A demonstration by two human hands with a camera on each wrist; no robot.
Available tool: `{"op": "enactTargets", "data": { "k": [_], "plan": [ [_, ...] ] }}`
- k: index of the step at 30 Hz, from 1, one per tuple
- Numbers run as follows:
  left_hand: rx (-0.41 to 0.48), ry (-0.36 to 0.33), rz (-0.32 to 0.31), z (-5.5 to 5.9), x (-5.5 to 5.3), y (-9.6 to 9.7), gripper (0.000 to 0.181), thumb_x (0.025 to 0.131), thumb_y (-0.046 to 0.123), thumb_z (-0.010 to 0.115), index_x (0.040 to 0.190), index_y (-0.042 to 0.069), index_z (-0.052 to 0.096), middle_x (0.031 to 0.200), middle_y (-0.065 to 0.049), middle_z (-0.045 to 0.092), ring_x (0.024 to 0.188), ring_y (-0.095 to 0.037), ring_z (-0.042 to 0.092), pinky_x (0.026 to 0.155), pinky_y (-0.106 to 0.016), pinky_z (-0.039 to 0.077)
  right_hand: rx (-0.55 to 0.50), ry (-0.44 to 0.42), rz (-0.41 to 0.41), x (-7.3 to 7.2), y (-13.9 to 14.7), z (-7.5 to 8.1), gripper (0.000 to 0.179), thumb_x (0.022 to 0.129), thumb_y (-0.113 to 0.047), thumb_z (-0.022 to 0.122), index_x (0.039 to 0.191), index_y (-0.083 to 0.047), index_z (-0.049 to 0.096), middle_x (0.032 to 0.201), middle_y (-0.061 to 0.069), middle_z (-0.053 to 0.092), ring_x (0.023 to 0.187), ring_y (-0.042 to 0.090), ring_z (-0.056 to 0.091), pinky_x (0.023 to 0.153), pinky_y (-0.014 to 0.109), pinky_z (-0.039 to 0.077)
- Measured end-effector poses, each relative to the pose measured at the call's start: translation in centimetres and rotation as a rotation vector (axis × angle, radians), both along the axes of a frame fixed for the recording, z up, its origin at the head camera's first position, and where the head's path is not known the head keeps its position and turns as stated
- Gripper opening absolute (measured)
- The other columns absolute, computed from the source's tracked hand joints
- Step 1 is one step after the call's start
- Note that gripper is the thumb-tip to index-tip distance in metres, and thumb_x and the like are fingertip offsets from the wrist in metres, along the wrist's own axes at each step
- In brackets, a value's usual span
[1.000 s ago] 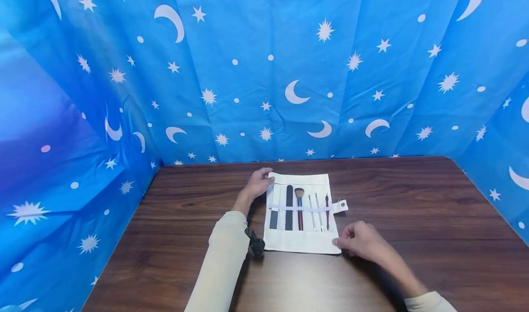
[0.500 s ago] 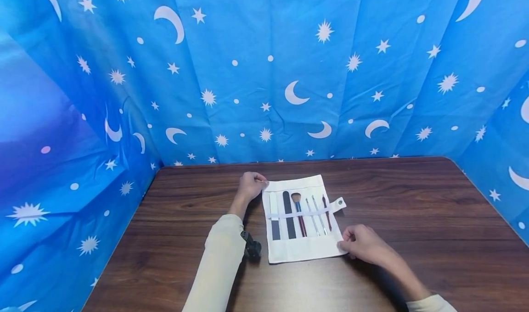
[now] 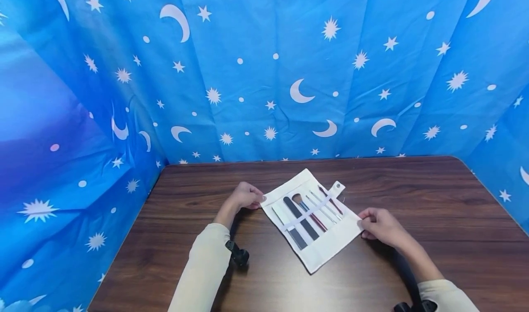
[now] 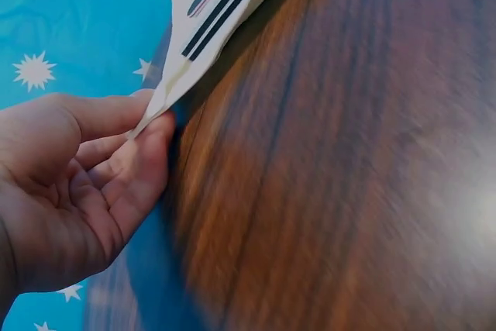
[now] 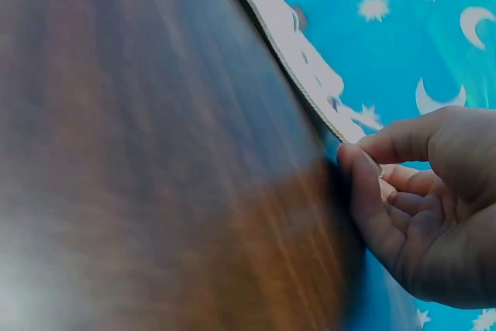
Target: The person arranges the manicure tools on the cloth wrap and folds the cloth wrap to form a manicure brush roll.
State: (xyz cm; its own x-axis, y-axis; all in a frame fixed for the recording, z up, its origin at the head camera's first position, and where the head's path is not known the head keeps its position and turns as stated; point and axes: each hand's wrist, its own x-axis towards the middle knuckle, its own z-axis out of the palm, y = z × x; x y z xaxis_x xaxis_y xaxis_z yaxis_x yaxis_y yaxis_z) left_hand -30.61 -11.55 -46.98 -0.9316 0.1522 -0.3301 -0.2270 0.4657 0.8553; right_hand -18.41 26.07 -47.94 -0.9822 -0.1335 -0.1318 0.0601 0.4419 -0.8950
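Observation:
A white cloth tool roll (image 3: 332, 249) lies spread at a slant in the head view. My left hand (image 3: 245, 195) pinches its left corner between thumb and fingers, as the left wrist view also shows. The opposite corner is pinched by my right hand (image 3: 381, 225). Under the elastic band (image 3: 292, 223) sit a flat white-and-grey strip (image 3: 298, 239), a black rounded-end strip (image 3: 293, 206), a soft brush (image 3: 297, 198), two thin silvery tools (image 3: 329, 214) and a dark red slender tool (image 3: 326, 195). A snap tab (image 3: 338, 189) sticks out past the far right edge.
The roll is over a dark wood-grain table (image 3: 190, 179). Blue cloth with moons and stars (image 3: 248, 82) hangs behind it and at both sides. Black wrist cameras (image 3: 239, 255) hang close to the table at the sleeves.
The roll has turned clockwise from nearly square to a diamond slant. My left hand has moved left and nearer with its corner; my right hand has shifted right and slightly away.

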Motion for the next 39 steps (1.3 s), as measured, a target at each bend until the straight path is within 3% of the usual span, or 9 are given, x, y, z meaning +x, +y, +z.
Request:
{"op": "enactTargets", "data": {
  "k": [5,11,16,23,31,39],
  "plan": [
    [0.017,-0.088,-0.036,-0.1,1.4,-0.8,0.012,0.095,-0.003,0.071,0.103,-0.012,0.074,0.069,-0.005,0.065,0.056,-0.007,0.061,0.056,-0.019,0.054,0.042,0.019,-0.071,-1.7,0.9,0.1,0.018,0.100,0.006,0.062,0.105,0.022,0.061,0.080,0.008,0.068,0.068,0.012,0.065,0.063,0.024,0.057],
    [0.054,-0.109,-0.083,-0.5,3.0,-1.5,0.011,0.095,-0.003,0.072,0.099,-0.012,0.073,0.066,-0.006,0.066,0.055,-0.007,0.062,0.054,-0.019,0.053,0.103,0.086,-0.143,-3.6,1.2,-0.4,0.019,0.099,-0.001,0.068,0.102,0.018,0.067,0.079,0.007,0.070,0.068,0.010,0.064,0.061,0.022,0.055],
    [0.060,-0.147,-0.190,-0.7,4.3,-1.7,0.010,0.094,0.000,0.073,0.095,-0.010,0.073,0.065,-0.005,0.066,0.056,-0.007,0.062,0.053,-0.018,0.052,0.213,0.166,-0.168,-5.6,1.2,-0.9,0.019,0.099,-0.007,0.070,0.102,0.012,0.071,0.076,0.003,0.068,0.068,0.014,0.059,0.058,0.025,0.047],
    [0.001,-0.167,-0.356,-0.3,5.9,-1.9,0.014,0.095,0.005,0.074,0.084,-0.002,0.075,0.066,-0.004,0.068,0.056,-0.006,0.063,0.051,-0.018,0.051,0.242,0.222,-0.191,-8.5,0.3,-1.7,0.015,0.100,-0.007,0.070,0.102,0.007,0.073,0.078,0.005,0.068,0.071,0.018,0.057,0.060,0.027,0.045],
    [-0.046,-0.168,-0.435,0.1,6.5,-1.5,0.021,0.094,0.005,0.074,0.073,0.002,0.072,0.063,-0.003,0.066,0.053,-0.007,0.061,0.049,-0.018,0.048,0.278,0.294,-0.223,-9.9,-0.5,-2.4,0.011,0.099,-0.006,0.071,0.100,0.004,0.073,0.083,0.009,0.068,0.075,0.024,0.056,0.063,0.030,0.044],
    [-0.073,-0.156,-0.454,0.2,6.7,-1.3,0.025,0.094,0.004,0.075,0.069,0.002,0.071,0.060,-0.003,0.065,0.050,-0.007,0.059,0.046,-0.018,0.046,0.282,0.318,-0.215,-10.7,-0.8,-2.4,0.011,0.099,-0.006,0.071,0.102,0.005,0.073,0.086,0.013,0.069,0.080,0.028,0.058,0.067,0.034,0.045]
  ]
}}
